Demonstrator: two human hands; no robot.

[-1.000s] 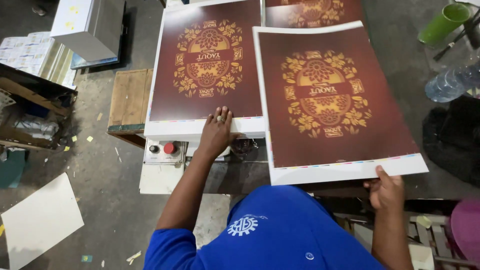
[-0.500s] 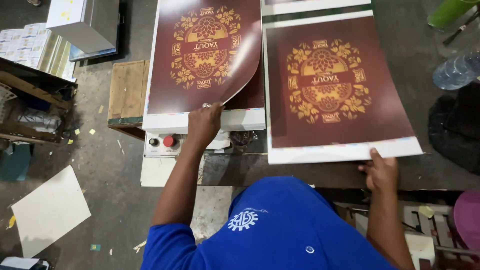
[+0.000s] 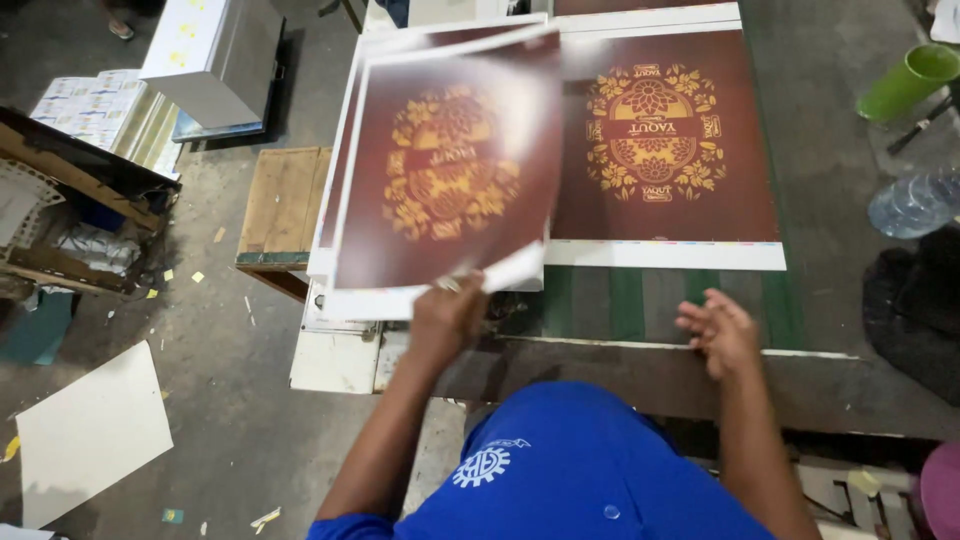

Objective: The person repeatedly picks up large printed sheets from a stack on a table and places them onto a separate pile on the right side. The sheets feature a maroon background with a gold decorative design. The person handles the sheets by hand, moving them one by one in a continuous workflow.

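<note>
Off to my far right a green cup (image 3: pixel 908 80) lies tilted on the grey surface, its mouth turned up and away so I cannot tell what is inside it; just below it a clear plastic bottle (image 3: pixel 915 203) lies on its side, and its contents are too faint to make out. On the floor to my left a wooden crate (image 3: pixel 278 205) sits with its plank top bare. My left hand (image 3: pixel 448 313) is closed on the bottom white margin of a printed sheet (image 3: pixel 445 170) — thumb and fingers pinching the paper, with a ring just showing at the edge. The sheet is lifted off the stack (image 3: pixel 335 215) beneath it and hangs in the air over that stack's left part, blurred, its lower right corner curling down. It is dark maroon with a gold floral emblem in the middle and a white border all around. To the right of it a second sheet (image 3: pixel 665 140) of the same design lies flat on the work table (image 3: pixel 650 300), sharp and square, its white bottom strip edged with small colour marks. My right hand (image 3: pixel 722 328) hovers over the table's green-striped front — fingers spread loosely, palm half open, holding nothing, near that flat sheet's lower edge but apart from it.
</note>
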